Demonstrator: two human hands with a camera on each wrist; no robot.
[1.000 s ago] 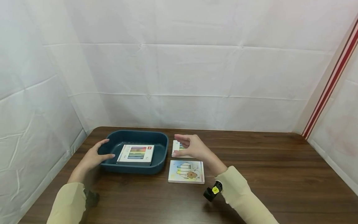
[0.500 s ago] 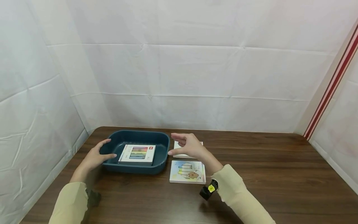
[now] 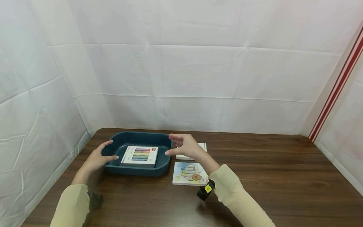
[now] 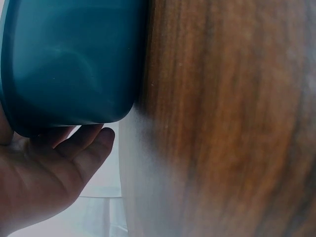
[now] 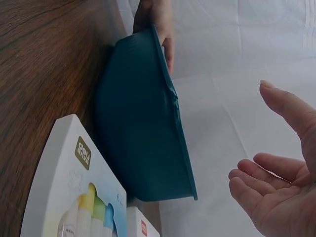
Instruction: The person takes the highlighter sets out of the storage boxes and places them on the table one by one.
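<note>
White sheeting walls in a dark wooden table (image 3: 255,176). From the head view, the left hand (image 3: 97,158) grips the left rim of a teal tray (image 3: 141,139), thumb inside; a box of coloured pens (image 3: 139,155) lies in it. The right hand (image 3: 184,146) hovers spread and empty at the tray's right end, above a white box (image 3: 203,147); an illustrated box (image 3: 187,173) lies nearer.

Only the left wrist view shows the tray's underside (image 4: 69,59), with fingers (image 4: 81,148) curled beneath its wall.

At the right wrist, the palm (image 5: 276,192) is open beside the tray's outer wall (image 5: 138,123); the illustrated box (image 5: 74,192) touches that wall, which the head view leaves unclear.
</note>
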